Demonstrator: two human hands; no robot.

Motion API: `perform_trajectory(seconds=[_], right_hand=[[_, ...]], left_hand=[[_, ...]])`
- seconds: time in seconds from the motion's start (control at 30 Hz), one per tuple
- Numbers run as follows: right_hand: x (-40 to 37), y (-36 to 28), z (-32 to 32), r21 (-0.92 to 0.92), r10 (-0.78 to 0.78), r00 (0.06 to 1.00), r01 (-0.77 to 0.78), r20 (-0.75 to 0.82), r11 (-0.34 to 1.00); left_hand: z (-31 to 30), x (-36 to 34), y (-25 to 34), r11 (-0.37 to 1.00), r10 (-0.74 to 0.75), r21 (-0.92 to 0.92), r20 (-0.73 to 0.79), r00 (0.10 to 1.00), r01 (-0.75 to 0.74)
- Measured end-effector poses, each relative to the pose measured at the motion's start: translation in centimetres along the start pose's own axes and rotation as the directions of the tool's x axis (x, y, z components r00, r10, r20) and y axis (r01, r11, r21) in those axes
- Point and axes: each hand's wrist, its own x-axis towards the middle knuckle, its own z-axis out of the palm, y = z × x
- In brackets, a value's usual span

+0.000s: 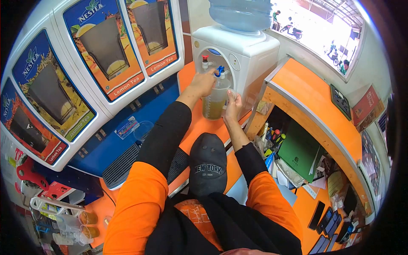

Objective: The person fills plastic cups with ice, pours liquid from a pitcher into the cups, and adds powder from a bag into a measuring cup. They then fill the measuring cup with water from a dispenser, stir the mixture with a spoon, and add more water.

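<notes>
A clear plastic measuring jug (pixel 213 104), partly filled with yellowish-green liquid, stands upright under the taps of a white water dispenser (pixel 255 53). My right hand (pixel 233 106) is closed on the jug's handle side. At the dispenser, my left hand (pixel 205 83) has its fingers bent at the blue tap (pixel 219 71), touching its lever. Just left of that is a second tap with a red top (pixel 205 58). Whether water is flowing into the jug I cannot make out.
Left stands a drink machine (pixel 106 108) with Nestea panels and a drip tray (pixel 121 165). Behind the dispenser's right side is a window. An orange shelf (pixel 312 93) overhangs a green folder (pixel 299 148), pens and several phones (pixel 326 219). Cups of amber drink (pixel 88 217) stand lower left.
</notes>
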Motion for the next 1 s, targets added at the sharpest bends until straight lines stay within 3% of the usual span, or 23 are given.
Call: perform_trajectory(seconds=[0.53,1.0], right_hand=[[0.25,0.29,-0.03,-0.007,-0.080,0.997,0.080,0.017,0.997],[0.20,0.47,-0.07,-0.008,-0.033,0.999,0.033,-0.001,0.999]], left_hand=[[0.12,0.02,-0.10,1.000,0.020,0.008,-0.013,1.000,-0.020],[0.22,0.05,-0.08,1.000,0.015,-0.014,-0.034,0.999,-0.015]])
